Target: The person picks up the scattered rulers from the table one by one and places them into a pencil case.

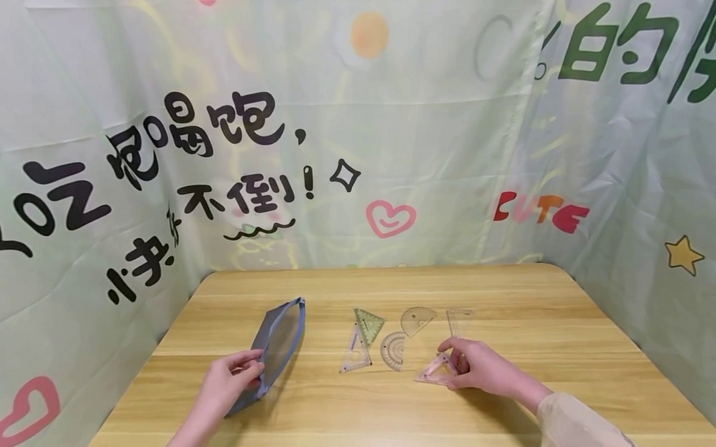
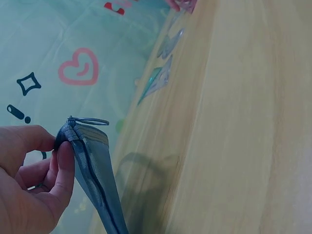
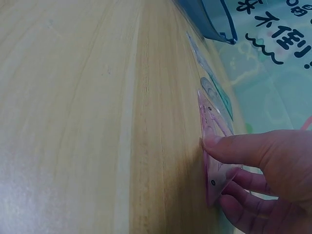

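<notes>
My left hand [image 1: 228, 380] pinches the rim of a blue-grey zip pouch [image 1: 268, 332] at the left of the table. The pouch stands tilted with its mouth gaping; in the left wrist view its zip [image 2: 92, 168] runs down from my thumb and fingertips. On the right, my right hand [image 1: 484, 369] holds a pink transparent set square [image 1: 427, 378] between thumb and fingers. The right wrist view shows my thumb on the near face of this pink triangle [image 3: 210, 170], which is tipped up at an angle. Some of my right fingers are hidden behind it.
Between my hands lie a green set square [image 1: 370, 326], a clear set square [image 1: 356, 366] partly against it, and two clear protractors [image 1: 417, 321] [image 1: 389, 351]. Another clear set square [image 1: 453, 322] lies behind my right hand. Printed cloth [image 1: 426, 149] walls the wooden table [image 1: 353, 421] behind and at both sides.
</notes>
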`<state>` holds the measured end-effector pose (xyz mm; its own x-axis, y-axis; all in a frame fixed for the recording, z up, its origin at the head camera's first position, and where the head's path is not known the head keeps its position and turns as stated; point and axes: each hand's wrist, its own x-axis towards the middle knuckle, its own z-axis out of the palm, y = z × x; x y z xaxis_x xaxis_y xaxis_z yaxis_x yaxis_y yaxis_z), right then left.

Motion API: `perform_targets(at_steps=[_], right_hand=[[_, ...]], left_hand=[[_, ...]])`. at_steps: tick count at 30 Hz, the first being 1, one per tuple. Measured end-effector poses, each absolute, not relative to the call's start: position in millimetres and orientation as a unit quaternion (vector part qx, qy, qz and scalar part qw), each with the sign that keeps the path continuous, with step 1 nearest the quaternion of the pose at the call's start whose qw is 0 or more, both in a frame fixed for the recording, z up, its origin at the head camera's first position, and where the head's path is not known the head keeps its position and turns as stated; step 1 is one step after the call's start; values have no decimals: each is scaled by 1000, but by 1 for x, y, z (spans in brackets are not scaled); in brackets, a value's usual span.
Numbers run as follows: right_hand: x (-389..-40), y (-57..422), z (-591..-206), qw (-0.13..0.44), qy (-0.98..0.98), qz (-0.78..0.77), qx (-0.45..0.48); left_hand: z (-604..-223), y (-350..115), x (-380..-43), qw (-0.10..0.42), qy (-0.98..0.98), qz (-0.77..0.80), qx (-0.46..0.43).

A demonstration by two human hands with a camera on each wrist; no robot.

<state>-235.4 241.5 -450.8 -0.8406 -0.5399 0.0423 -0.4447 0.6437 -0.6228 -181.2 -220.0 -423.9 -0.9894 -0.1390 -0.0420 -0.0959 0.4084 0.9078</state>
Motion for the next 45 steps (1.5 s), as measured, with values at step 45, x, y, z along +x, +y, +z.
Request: perform_targets(at_steps=[45], right_hand=[[-242, 229, -437, 98, 882, -376, -268]], left_hand=[[-428, -208, -190, 17, -806, -586, 81]])
